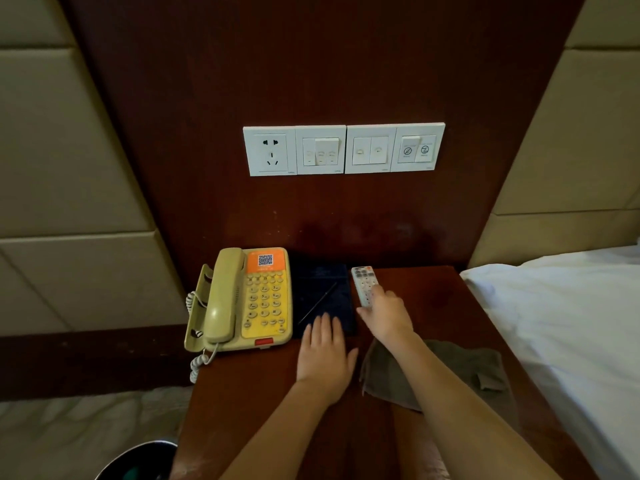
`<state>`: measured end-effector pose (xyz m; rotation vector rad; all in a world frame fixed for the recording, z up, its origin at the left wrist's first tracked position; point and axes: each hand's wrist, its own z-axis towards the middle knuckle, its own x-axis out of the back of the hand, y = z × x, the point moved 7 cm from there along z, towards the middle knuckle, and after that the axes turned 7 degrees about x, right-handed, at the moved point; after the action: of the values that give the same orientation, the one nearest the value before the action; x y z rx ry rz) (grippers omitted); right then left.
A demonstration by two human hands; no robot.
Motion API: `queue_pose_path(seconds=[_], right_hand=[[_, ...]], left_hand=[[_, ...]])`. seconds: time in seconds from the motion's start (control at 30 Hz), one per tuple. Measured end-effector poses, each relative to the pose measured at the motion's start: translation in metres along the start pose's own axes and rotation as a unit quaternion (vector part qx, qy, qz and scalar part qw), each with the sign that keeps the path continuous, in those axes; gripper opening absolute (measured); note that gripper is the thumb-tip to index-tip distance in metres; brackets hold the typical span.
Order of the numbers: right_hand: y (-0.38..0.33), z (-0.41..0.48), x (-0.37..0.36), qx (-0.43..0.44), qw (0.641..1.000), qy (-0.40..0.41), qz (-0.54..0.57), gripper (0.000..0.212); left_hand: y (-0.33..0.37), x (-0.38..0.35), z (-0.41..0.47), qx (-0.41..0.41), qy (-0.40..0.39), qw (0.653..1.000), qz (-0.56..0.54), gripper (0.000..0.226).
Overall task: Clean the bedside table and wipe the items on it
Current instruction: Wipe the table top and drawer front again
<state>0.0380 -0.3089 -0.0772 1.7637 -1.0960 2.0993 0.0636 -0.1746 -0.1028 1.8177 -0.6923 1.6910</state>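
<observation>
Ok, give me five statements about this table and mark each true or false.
1. The right hand grips the remote. True.
2. The left hand holds the cloth. False: it lies flat on the dark pad; the cloth lies on the table.
3. The phone stands left of the pad. True.
4. The handset is off the phone. False: it rests on it.
5. A pen lies on the pad. True.
</observation>
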Motion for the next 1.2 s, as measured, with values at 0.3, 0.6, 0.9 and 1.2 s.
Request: queue_pose_path(seconds=[0.3,0.6,0.9,1.2], right_hand=[[-0.009,-0.002,-0.017,0.061,0.996,-0.054,-0.028,0.065],[-0.003,-0.004,-0.018,0.054,0.992,-0.086,-0.074,0.063],[0.021,-0.045,0.008,0.097,0.990,-0.038,-0.095,0.058],[0.097,-0.119,0.008,0.071,0.982,-0.098,-0.145,0.090]], left_hand=[[-0.008,-0.013,0.000,-0.003,-0.090,0.996,0.017,0.072],[-0.001,-0.019,-0.011,-0.006,-0.122,0.992,0.038,0.071],[-0.005,-0.015,-0.006,-0.001,-0.123,0.991,0.042,0.071],[0.116,-0.014,-0.040,-0.144,-0.061,0.988,0.013,0.055]])
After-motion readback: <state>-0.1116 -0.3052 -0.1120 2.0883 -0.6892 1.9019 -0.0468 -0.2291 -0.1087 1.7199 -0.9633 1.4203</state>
